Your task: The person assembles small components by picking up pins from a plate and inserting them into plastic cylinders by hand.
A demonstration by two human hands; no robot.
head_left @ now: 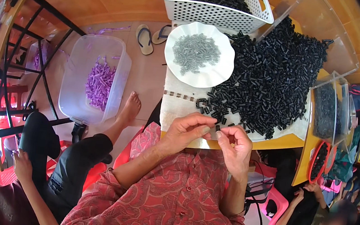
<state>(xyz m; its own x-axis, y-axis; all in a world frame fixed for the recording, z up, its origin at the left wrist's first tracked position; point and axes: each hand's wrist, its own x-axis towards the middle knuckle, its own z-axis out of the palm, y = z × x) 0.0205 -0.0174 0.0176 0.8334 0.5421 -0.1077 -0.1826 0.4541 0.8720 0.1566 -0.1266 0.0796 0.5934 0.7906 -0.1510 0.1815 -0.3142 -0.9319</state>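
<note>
Small black piece (217, 128) between both grips

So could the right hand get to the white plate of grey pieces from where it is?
Probably yes. The right hand is at the table's near edge, the plate just beyond, with only loose black pieces lying between and nothing tall blocking.

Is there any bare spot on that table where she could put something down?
A little. A bare strip of white cloth lies between the white plate of grey pieces and the table's near edge, left of the hands. Right of that, the heap of black pieces covers nearly everything, and the white basket fills the far end.
</note>
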